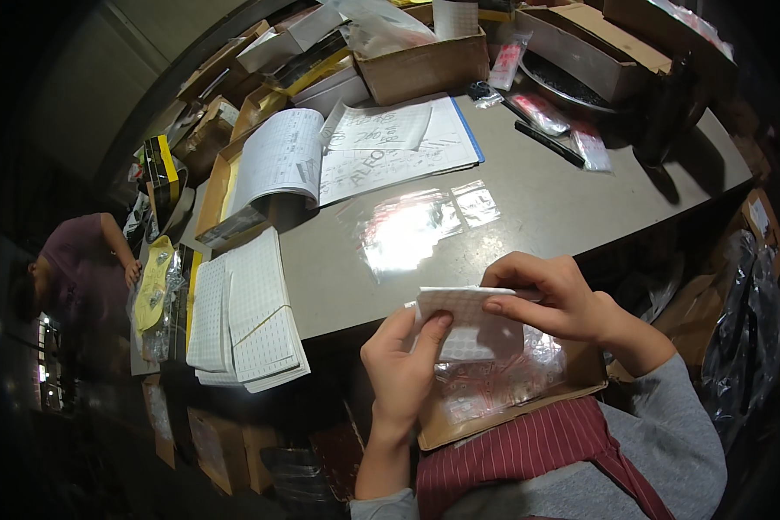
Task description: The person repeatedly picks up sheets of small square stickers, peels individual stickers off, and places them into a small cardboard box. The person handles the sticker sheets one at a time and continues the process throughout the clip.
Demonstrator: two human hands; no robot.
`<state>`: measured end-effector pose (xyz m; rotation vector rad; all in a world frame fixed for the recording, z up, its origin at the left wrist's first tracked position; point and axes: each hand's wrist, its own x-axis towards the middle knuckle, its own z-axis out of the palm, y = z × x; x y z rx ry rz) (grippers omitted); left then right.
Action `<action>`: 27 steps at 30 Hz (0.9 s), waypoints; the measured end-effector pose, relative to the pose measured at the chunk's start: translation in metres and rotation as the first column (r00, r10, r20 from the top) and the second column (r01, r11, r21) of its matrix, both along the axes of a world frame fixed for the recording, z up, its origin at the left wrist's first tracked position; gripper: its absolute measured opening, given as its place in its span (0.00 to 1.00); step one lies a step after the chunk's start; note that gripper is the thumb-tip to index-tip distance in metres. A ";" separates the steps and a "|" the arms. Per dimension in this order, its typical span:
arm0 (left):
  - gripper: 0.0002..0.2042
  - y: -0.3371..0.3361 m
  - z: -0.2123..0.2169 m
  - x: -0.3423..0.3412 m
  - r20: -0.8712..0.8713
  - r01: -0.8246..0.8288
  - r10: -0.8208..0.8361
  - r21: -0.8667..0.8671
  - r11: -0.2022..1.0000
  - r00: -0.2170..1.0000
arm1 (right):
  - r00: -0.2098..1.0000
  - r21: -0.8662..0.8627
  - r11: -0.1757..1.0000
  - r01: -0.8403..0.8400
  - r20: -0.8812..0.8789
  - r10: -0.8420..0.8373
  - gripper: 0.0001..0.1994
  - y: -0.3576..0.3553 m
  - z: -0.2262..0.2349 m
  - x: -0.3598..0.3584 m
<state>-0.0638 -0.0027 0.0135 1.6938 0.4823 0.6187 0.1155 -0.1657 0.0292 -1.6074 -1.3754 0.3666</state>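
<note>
Left hand (403, 368) is curled, thumb and fingers pinching the lower left edge of a white gridded sheet of small labels (464, 325), held over a shallow brown cardboard box (581, 377) in the lap. Right hand (550, 295) clamps the sheet's top edge. Clear plastic packets (494, 386) in the box look red-printed, though glare blurs them. Grey tabletop (529, 217) lies beyond, cluttered at its far edge.

One head-worn fisheye view looks steeply down from above the person's chest, close over the left hand (401, 364) and right hand (553, 299), facing out across the grey rectangular table (529, 208); far edges bend at the rim.
</note>
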 end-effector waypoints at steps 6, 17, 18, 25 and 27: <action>0.11 0.003 -0.004 -0.003 0.024 0.065 -0.063 -0.095 0.993 0.998 | 1.000 0.013 1.000 -0.003 0.027 0.003 0.15 0.002 -0.007 0.001; 0.09 0.006 0.007 -0.004 0.028 0.065 -0.061 -0.197 0.978 0.998 | 0.993 -0.033 0.995 -0.093 0.066 0.095 0.11 0.004 -0.010 0.005; 0.08 0.004 0.005 -0.002 0.017 0.025 -0.023 -0.133 0.991 1.000 | 0.994 -0.056 0.994 -0.090 0.061 0.094 0.12 0.005 -0.008 0.005; 0.06 0.002 0.005 0.005 0.037 -0.077 0.071 0.235 0.969 0.997 | 0.965 0.035 0.997 -0.075 0.254 0.064 0.15 0.016 -0.007 0.008; 0.06 0.005 0.003 0.007 0.039 -0.073 0.066 0.227 0.971 0.997 | 0.942 0.074 0.996 -0.054 0.335 0.026 0.15 0.020 -0.012 0.006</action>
